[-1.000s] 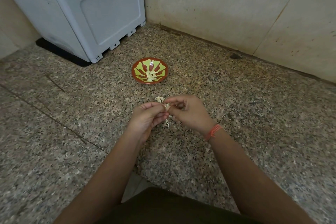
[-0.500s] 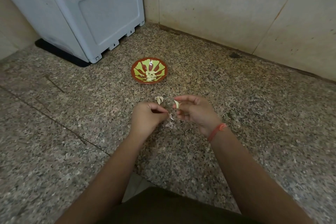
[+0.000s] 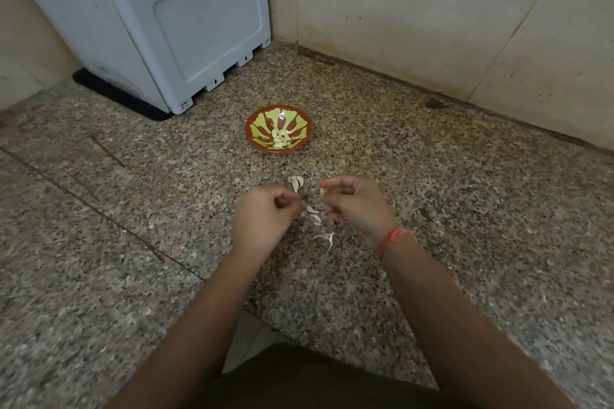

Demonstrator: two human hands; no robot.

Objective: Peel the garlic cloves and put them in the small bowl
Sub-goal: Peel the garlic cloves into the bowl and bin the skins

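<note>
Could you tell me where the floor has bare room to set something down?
Bare granite: right of the small bowl up to the wall; left of the left hand. Crowded: skins and loose cloves between it and the right hand, pinching a clove.

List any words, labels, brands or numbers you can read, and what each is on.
No text can be read.
Grey box: no label; the small dark marks on its lower tabs are too small to read.
Small bowl: painted pattern only, no lettering.
</note>
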